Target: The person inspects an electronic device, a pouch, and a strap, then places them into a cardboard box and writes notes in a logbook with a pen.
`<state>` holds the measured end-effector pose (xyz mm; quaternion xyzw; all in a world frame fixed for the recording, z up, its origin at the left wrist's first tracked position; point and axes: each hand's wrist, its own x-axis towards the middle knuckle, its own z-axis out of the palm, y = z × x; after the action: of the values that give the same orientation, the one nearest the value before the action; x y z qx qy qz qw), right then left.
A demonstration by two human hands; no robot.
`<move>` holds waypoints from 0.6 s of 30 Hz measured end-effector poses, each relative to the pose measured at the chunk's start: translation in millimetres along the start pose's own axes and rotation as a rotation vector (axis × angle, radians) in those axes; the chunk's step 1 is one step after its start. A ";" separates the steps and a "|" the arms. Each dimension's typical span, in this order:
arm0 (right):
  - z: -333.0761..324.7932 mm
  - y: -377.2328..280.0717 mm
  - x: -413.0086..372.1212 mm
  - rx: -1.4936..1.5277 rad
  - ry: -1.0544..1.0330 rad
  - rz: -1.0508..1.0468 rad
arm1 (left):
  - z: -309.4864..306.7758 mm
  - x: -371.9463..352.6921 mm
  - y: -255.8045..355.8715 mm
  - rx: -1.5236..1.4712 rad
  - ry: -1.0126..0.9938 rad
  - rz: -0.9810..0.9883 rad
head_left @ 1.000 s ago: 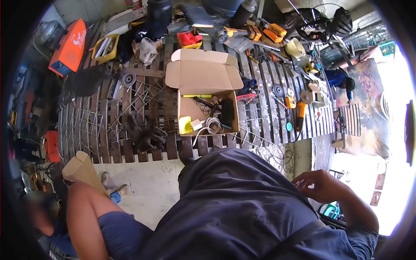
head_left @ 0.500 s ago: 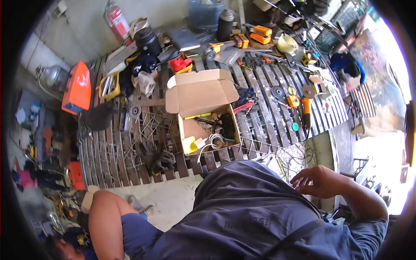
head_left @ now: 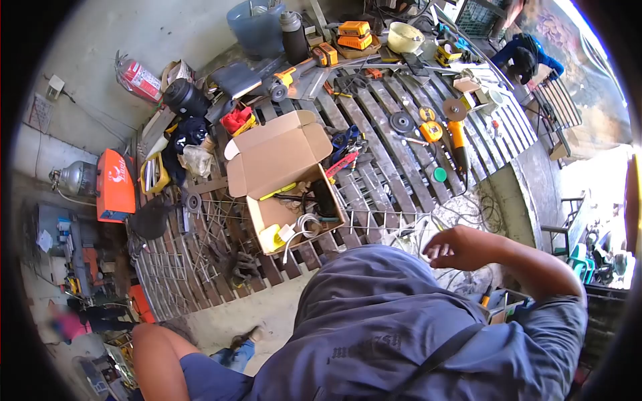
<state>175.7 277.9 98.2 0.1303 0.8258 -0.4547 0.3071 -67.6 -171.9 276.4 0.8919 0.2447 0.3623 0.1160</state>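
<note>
My right hand [head_left: 461,247] hangs in the air beside my body, off the front edge of the slatted table. Its fingers are loosely bent with small gaps, and no object shows in them. On the left only my bent upper arm and elbow appear; my left hand is out of view. Nearest the table's front is an open cardboard box [head_left: 267,212] with a coiled white cable [head_left: 307,226], a yellow piece [head_left: 270,236] and dark items inside. A yellow angle grinder [head_left: 457,134] lies on the slats to the right.
The slatted table [head_left: 374,180] also bears a second grinder [head_left: 283,79], a green disc [head_left: 439,174] and orange battery packs [head_left: 354,33]. At left stands an orange machine [head_left: 115,186]. One person in blue [head_left: 525,57] bends at the far right; another [head_left: 70,324] is at left.
My view has turned, so the table and box sit tilted and further left. My right hand appears slightly higher and more to the left, still loosely curled.
</note>
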 end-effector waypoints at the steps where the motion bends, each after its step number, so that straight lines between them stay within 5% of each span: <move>1: -3.8 12.7 12.6 -0.041 0.024 -0.017 | 2.5 -1.6 -5.5 -0.019 0.046 -0.014; 7: -13.1 97.7 83.8 -0.170 0.343 -0.038 | 59.9 -51.0 -70.3 -0.285 0.708 -0.232; 11: -42.7 130.0 105.9 -0.290 0.312 0.012 | 159.1 -131.7 -139.1 -0.593 1.122 -0.851; 13: -68.8 150.9 124.9 -0.290 0.305 0.045 | 218.7 -183.5 -165.4 -0.709 0.789 -1.411; 15: -103.7 180.6 152.4 -0.315 0.411 -0.019 | 265.7 -184.5 -185.6 -0.806 0.225 -1.986; 18: -176.3 200.9 194.0 -0.370 0.582 -0.021 | 378.3 -221.1 -184.7 -0.812 -0.153 -2.502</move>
<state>55.6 523.1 -87.8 0.1881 0.9485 -0.2443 0.0722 -3.3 -140.6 -193.7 -0.0156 0.7667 0.0071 0.6418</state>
